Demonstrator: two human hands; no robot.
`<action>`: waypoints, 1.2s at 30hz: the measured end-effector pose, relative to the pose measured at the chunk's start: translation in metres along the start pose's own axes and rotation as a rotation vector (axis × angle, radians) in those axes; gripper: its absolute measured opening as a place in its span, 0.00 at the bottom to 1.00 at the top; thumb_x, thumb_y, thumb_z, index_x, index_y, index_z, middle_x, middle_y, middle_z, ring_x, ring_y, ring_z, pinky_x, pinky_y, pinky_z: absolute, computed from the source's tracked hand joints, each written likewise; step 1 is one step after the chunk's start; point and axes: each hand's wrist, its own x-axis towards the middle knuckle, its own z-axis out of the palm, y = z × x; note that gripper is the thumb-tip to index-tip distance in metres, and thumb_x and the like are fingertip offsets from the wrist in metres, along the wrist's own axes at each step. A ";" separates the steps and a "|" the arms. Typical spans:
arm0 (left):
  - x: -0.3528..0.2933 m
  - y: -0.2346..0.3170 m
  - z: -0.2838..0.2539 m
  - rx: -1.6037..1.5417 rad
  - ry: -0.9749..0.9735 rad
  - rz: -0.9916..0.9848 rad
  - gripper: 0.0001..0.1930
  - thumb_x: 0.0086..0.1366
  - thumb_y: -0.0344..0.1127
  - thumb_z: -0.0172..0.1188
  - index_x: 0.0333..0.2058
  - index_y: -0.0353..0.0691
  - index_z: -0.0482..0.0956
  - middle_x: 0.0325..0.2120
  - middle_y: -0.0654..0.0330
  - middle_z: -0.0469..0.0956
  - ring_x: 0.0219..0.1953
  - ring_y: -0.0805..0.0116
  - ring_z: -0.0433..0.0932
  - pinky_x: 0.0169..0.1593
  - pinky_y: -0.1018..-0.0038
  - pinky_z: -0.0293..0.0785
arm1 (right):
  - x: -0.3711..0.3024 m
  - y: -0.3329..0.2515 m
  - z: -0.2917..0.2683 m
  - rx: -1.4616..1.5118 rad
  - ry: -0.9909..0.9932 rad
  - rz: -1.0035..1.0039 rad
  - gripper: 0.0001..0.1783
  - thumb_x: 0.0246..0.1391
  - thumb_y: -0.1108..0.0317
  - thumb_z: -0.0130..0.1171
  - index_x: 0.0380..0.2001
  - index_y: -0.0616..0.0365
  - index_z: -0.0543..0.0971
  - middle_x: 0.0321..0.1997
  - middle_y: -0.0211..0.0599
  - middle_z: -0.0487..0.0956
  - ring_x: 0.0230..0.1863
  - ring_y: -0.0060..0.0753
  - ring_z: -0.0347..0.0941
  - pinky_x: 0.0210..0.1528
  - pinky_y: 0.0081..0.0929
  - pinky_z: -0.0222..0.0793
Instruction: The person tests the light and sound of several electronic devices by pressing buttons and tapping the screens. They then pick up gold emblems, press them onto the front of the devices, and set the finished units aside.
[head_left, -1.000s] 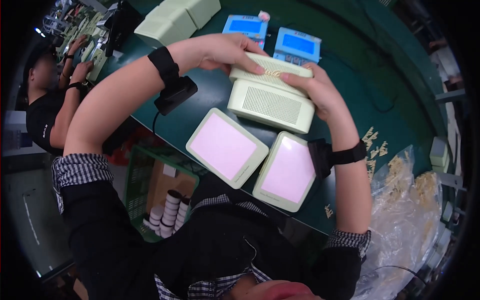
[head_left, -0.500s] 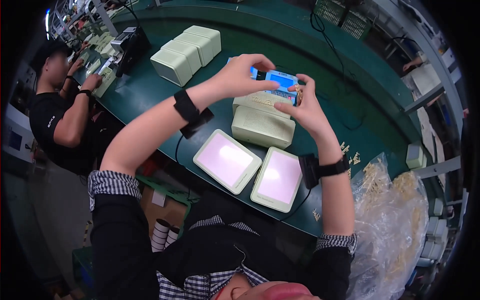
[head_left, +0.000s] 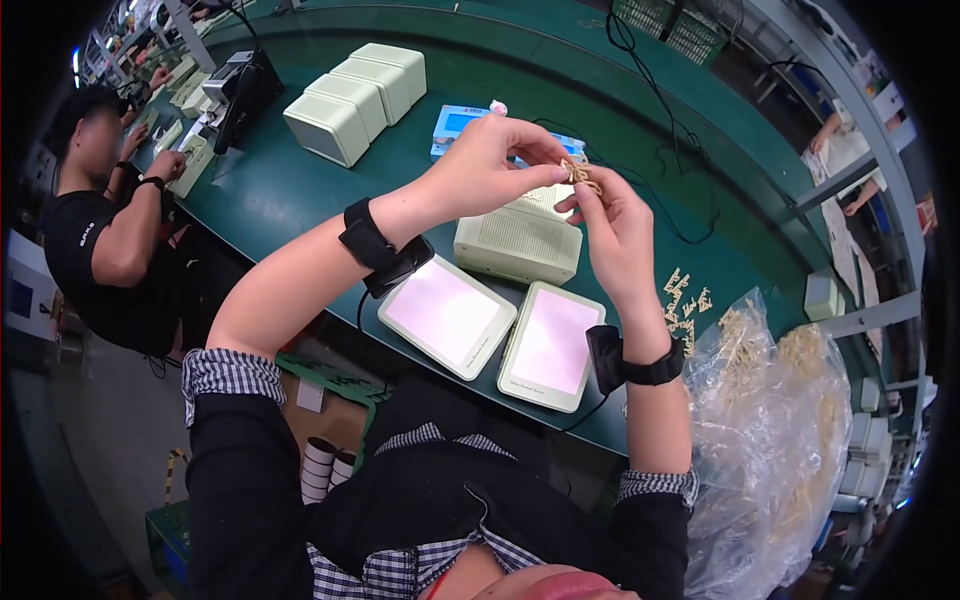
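Note:
My left hand (head_left: 490, 165) is closed, thumb and fingertips pinching at a small cluster of tan letter-shaped pieces (head_left: 580, 177). My right hand (head_left: 618, 222) meets it and grips the same cluster between thumb and fingers. Both hands are raised over a pale green speaker box (head_left: 520, 245) with a ribbed front. Its top is partly covered by my hands, and some small raised tan shapes show there. Close to the box on my side lie two pale green panels, a left panel (head_left: 448, 316) and a right panel (head_left: 551, 347), each with a glossy pinkish-white face.
Four-sided pale green boxes (head_left: 355, 105) stand in a row at the back left. Behind my hands is a blue-screened device (head_left: 460, 122). More letter pieces (head_left: 682, 300) are scattered to the right, beside a clear plastic bag (head_left: 770, 450). A co-worker (head_left: 120, 210) sits at the left.
My hands have come together, where before they were apart around the box top and the blue device. Both now meet at the letter pieces. The view has shifted slightly.

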 end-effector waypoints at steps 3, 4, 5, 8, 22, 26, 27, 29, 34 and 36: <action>0.001 -0.006 -0.001 -0.051 -0.073 -0.038 0.10 0.65 0.33 0.62 0.37 0.30 0.81 0.29 0.61 0.81 0.34 0.76 0.78 0.41 0.76 0.76 | -0.003 0.009 0.002 -0.180 0.095 -0.139 0.12 0.67 0.71 0.47 0.44 0.66 0.77 0.37 0.35 0.81 0.39 0.21 0.77 0.41 0.20 0.71; 0.001 -0.007 -0.002 -0.076 -0.111 -0.066 0.10 0.65 0.34 0.62 0.36 0.30 0.81 0.29 0.62 0.81 0.34 0.77 0.78 0.40 0.77 0.76 | -0.003 0.011 0.002 -0.180 0.102 -0.149 0.12 0.67 0.71 0.47 0.44 0.66 0.77 0.37 0.35 0.81 0.39 0.21 0.77 0.41 0.20 0.71; 0.001 -0.006 -0.004 -0.070 -0.115 -0.057 0.10 0.65 0.34 0.62 0.36 0.30 0.81 0.29 0.62 0.81 0.34 0.77 0.78 0.40 0.77 0.76 | -0.004 0.014 0.003 -0.150 0.119 -0.137 0.12 0.67 0.70 0.47 0.44 0.66 0.77 0.38 0.35 0.82 0.40 0.22 0.78 0.42 0.20 0.72; -0.002 -0.005 -0.003 -0.099 -0.164 -0.157 0.08 0.64 0.32 0.63 0.33 0.32 0.81 0.28 0.60 0.81 0.32 0.73 0.79 0.39 0.77 0.75 | -0.006 0.020 0.002 -0.082 0.156 -0.095 0.13 0.68 0.68 0.47 0.44 0.65 0.78 0.39 0.37 0.82 0.41 0.24 0.79 0.43 0.20 0.72; -0.010 -0.014 -0.011 0.193 -0.146 0.241 0.08 0.62 0.33 0.64 0.31 0.34 0.81 0.25 0.60 0.80 0.26 0.71 0.77 0.32 0.79 0.72 | -0.003 0.017 -0.019 0.541 -0.107 0.423 0.12 0.68 0.64 0.46 0.37 0.61 0.73 0.41 0.44 0.81 0.42 0.34 0.79 0.43 0.28 0.76; -0.013 -0.013 -0.014 -0.101 -0.136 -0.238 0.11 0.65 0.36 0.62 0.30 0.33 0.81 0.25 0.63 0.81 0.26 0.79 0.75 0.31 0.82 0.71 | -0.007 0.025 -0.019 0.481 0.002 0.200 0.08 0.66 0.66 0.50 0.36 0.60 0.70 0.42 0.43 0.79 0.41 0.33 0.78 0.40 0.25 0.76; -0.014 -0.012 -0.015 -0.109 -0.154 -0.292 0.12 0.66 0.37 0.61 0.30 0.33 0.82 0.25 0.63 0.81 0.26 0.80 0.75 0.31 0.83 0.70 | -0.006 0.027 -0.016 0.416 0.049 0.098 0.07 0.65 0.67 0.52 0.35 0.59 0.69 0.42 0.43 0.79 0.40 0.33 0.78 0.39 0.24 0.75; -0.017 -0.012 -0.015 -0.115 -0.161 -0.352 0.13 0.67 0.38 0.61 0.30 0.33 0.82 0.25 0.63 0.81 0.27 0.82 0.74 0.31 0.84 0.69 | -0.004 0.023 -0.006 0.232 0.028 -0.010 0.07 0.62 0.68 0.56 0.35 0.60 0.71 0.40 0.41 0.79 0.38 0.31 0.77 0.37 0.23 0.73; -0.024 -0.017 -0.016 -0.099 -0.171 -0.440 0.15 0.65 0.41 0.61 0.32 0.32 0.84 0.24 0.61 0.82 0.24 0.80 0.74 0.32 0.82 0.71 | 0.000 0.012 0.004 -0.392 -0.053 -0.235 0.09 0.49 0.73 0.67 0.33 0.62 0.77 0.31 0.36 0.79 0.31 0.24 0.75 0.32 0.20 0.68; -0.027 -0.020 -0.019 -0.076 -0.181 -0.495 0.15 0.65 0.41 0.61 0.32 0.32 0.84 0.24 0.61 0.82 0.24 0.78 0.75 0.32 0.81 0.72 | 0.001 0.009 0.005 -0.519 -0.086 -0.237 0.10 0.46 0.75 0.69 0.32 0.62 0.79 0.28 0.35 0.79 0.30 0.22 0.75 0.31 0.19 0.67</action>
